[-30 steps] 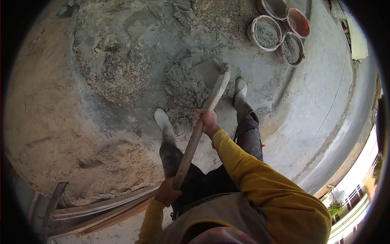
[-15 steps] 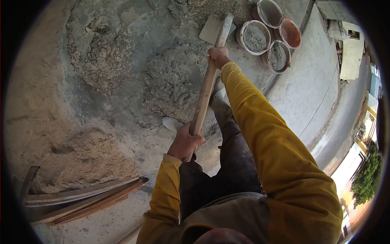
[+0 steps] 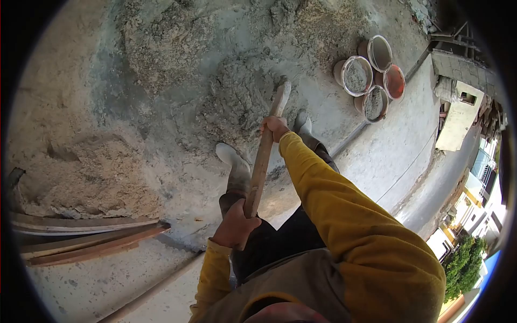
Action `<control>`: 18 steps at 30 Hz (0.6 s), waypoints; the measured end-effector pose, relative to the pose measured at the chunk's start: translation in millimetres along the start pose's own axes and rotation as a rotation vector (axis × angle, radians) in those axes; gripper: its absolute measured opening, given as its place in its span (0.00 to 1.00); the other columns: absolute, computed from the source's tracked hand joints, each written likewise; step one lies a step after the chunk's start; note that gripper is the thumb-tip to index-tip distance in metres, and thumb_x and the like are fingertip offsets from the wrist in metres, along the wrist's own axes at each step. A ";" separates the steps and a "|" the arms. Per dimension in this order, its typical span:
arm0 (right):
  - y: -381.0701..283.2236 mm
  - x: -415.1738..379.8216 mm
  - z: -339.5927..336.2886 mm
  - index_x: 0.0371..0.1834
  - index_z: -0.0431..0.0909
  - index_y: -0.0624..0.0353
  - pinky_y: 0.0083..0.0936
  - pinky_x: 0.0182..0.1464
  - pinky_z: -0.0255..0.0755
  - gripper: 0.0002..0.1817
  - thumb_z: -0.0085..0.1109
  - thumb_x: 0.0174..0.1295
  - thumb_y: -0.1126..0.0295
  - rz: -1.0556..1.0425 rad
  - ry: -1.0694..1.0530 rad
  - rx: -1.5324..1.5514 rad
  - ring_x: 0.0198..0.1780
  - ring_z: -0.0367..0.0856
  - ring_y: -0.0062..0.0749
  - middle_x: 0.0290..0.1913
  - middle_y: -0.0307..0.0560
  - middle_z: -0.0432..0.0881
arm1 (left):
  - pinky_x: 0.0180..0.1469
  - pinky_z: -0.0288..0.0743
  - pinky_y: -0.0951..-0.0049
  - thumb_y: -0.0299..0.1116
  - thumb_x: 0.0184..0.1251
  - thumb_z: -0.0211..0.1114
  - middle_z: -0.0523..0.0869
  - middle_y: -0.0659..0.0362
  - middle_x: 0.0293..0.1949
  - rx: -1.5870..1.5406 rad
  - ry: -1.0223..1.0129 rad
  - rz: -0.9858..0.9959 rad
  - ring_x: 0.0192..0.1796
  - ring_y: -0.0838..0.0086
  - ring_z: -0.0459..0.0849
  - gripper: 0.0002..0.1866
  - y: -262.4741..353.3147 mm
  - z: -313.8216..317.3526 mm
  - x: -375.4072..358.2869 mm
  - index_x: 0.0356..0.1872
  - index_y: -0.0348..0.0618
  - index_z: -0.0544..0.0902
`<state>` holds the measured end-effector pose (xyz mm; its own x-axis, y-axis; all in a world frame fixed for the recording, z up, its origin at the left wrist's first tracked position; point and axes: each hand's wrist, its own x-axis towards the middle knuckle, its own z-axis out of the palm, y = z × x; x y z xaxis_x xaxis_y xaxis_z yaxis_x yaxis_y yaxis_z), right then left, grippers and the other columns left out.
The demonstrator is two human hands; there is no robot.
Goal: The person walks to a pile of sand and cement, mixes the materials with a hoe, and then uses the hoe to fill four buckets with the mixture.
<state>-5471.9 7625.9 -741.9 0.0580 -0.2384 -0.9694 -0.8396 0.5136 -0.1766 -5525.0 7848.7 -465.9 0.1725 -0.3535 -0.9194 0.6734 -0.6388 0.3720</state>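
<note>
A hoe with a thick wooden handle [image 3: 260, 167] slants across the middle of the head view. My left hand [image 3: 235, 225] is wrapped round its lower end, close to my legs. Farther up, my right hand [image 3: 277, 127] grips the handle just below the hoe's grey-crusted head end. That end is against the heap of wet grey mortar [image 3: 234, 97], and the blade cannot be made out there. My boots, a left one [image 3: 235, 161] and a right one [image 3: 303, 125], stand on either side of the handle.
Several buckets stand grouped at the upper right, including a mortar-filled bucket [image 3: 355, 76] and a reddish one [image 3: 395, 82]. A sand pile [image 3: 91, 183] lies at the left, with wooden planks [image 3: 97, 245] below it. Another rough mortar heap [image 3: 161, 54] is at the upper left.
The hoe's head has come down and nearer to me, and its pale flat blade has gone from sight. Both hands have moved lower in view, still gripping the handle. The camera view has shifted.
</note>
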 end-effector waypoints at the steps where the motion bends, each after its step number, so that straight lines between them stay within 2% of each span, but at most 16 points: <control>1: 6.8 10.7 -2.7 0.28 0.74 0.67 0.35 0.25 0.75 0.03 0.57 0.57 0.78 0.030 -0.041 0.053 0.21 0.77 0.36 0.22 0.49 0.77 | 0.40 0.74 0.67 0.34 0.49 0.66 0.78 0.52 0.33 -0.028 -0.012 0.018 0.36 0.66 0.78 0.22 -5.4 7.8 3.9 0.44 0.32 0.74; 3: 3.2 20.2 -18.7 0.29 0.73 0.67 0.36 0.22 0.75 0.03 0.57 0.56 0.80 0.055 -0.079 0.102 0.20 0.78 0.36 0.23 0.50 0.77 | 0.42 0.74 0.67 0.33 0.49 0.66 0.78 0.51 0.35 -0.060 -0.025 0.042 0.38 0.66 0.78 0.22 -4.9 23.0 10.0 0.45 0.31 0.74; 5: -8.4 7.3 -29.4 0.29 0.73 0.65 0.37 0.26 0.76 0.05 0.59 0.57 0.77 0.034 -0.173 0.046 0.22 0.77 0.36 0.24 0.50 0.77 | 0.46 0.73 0.67 0.30 0.48 0.66 0.78 0.51 0.36 -0.098 -0.022 0.065 0.40 0.66 0.78 0.24 4.8 40.8 11.2 0.47 0.31 0.73; 6: -13.7 15.0 -40.4 0.28 0.72 0.62 0.37 0.31 0.76 0.08 0.59 0.60 0.70 0.021 -0.332 -0.054 0.22 0.75 0.36 0.22 0.47 0.75 | 0.48 0.72 0.67 0.30 0.49 0.67 0.78 0.51 0.38 -0.187 -0.045 0.058 0.42 0.66 0.78 0.25 21.1 48.7 9.5 0.48 0.31 0.72; 7: -15.4 22.5 -49.9 0.28 0.72 0.62 0.37 0.31 0.76 0.08 0.59 0.60 0.70 0.046 -0.352 -0.074 0.22 0.75 0.36 0.22 0.47 0.75 | 0.48 0.72 0.67 0.30 0.49 0.67 0.78 0.51 0.38 -0.208 -0.024 0.035 0.42 0.66 0.78 0.25 22.7 64.0 12.8 0.48 0.31 0.72; 9: -24.7 41.3 -65.6 0.27 0.69 0.57 0.35 0.33 0.75 0.08 0.54 0.63 0.70 0.155 -0.459 0.162 0.22 0.73 0.34 0.20 0.43 0.73 | 0.49 0.72 0.66 0.32 0.49 0.69 0.78 0.51 0.40 -0.184 -0.007 0.009 0.43 0.66 0.78 0.27 28.4 95.9 22.2 0.51 0.32 0.71; 11: -21.8 46.6 -88.3 0.27 0.69 0.57 0.35 0.32 0.75 0.07 0.54 0.62 0.70 0.187 -0.467 0.118 0.21 0.73 0.34 0.19 0.43 0.72 | 0.49 0.72 0.66 0.33 0.51 0.69 0.77 0.51 0.39 -0.182 -0.015 -0.005 0.43 0.66 0.77 0.28 47.5 128.9 23.9 0.52 0.33 0.70; 13: -30.7 49.0 -98.9 0.24 0.70 0.56 0.36 0.33 0.74 0.10 0.54 0.62 0.68 0.178 -0.519 0.121 0.22 0.74 0.36 0.19 0.43 0.72 | 0.47 0.72 0.65 0.32 0.56 0.64 0.77 0.54 0.40 -0.208 0.101 0.058 0.42 0.67 0.77 0.29 65.3 152.6 24.7 0.58 0.32 0.67; 14: -38.4 50.1 -96.1 0.26 0.70 0.57 0.36 0.33 0.74 0.07 0.54 0.61 0.69 0.176 -0.535 0.096 0.22 0.73 0.36 0.20 0.44 0.72 | 0.47 0.72 0.65 0.32 0.56 0.64 0.77 0.54 0.40 -0.191 0.116 0.082 0.42 0.67 0.77 0.29 78.8 141.7 24.5 0.58 0.32 0.67; 15: -57.6 45.6 -88.7 0.26 0.70 0.57 0.36 0.33 0.74 0.07 0.54 0.61 0.69 0.157 -0.553 0.108 0.22 0.73 0.36 0.20 0.44 0.72 | 0.48 0.71 0.65 0.32 0.59 0.62 0.76 0.55 0.41 -0.322 0.047 0.075 0.43 0.67 0.76 0.30 101.3 117.2 15.7 0.61 0.32 0.65; 16: -68.9 32.6 -84.8 0.26 0.71 0.57 0.37 0.33 0.74 0.07 0.53 0.60 0.70 0.160 -0.519 0.124 0.23 0.74 0.36 0.21 0.44 0.73 | 0.48 0.71 0.65 0.31 0.61 0.60 0.76 0.57 0.42 -0.462 -0.028 0.042 0.43 0.68 0.76 0.31 121.7 102.8 -0.2 0.65 0.32 0.62; 17: -73.6 22.6 -84.7 0.26 0.71 0.57 0.37 0.33 0.75 0.06 0.53 0.60 0.70 0.169 -0.479 0.142 0.23 0.74 0.36 0.21 0.45 0.74 | 0.48 0.71 0.65 0.31 0.61 0.60 0.76 0.57 0.42 -0.453 -0.025 0.024 0.43 0.68 0.76 0.31 139.5 96.5 -11.5 0.65 0.32 0.62; 18: -83.5 21.4 -87.9 0.26 0.71 0.58 0.38 0.33 0.76 0.06 0.51 0.60 0.71 0.192 -0.493 0.146 0.24 0.75 0.37 0.23 0.45 0.74 | 0.54 0.68 0.66 0.31 0.62 0.59 0.74 0.54 0.49 -0.505 -0.123 0.087 0.50 0.67 0.74 0.35 158.5 88.4 -14.7 0.68 0.31 0.55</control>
<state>-5448.1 7505.5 -732.9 0.1870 0.2670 -0.9454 -0.7784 0.6274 0.0232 -5484.4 7692.2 -382.1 0.1781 -0.4873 -0.8548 0.9281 -0.2054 0.3105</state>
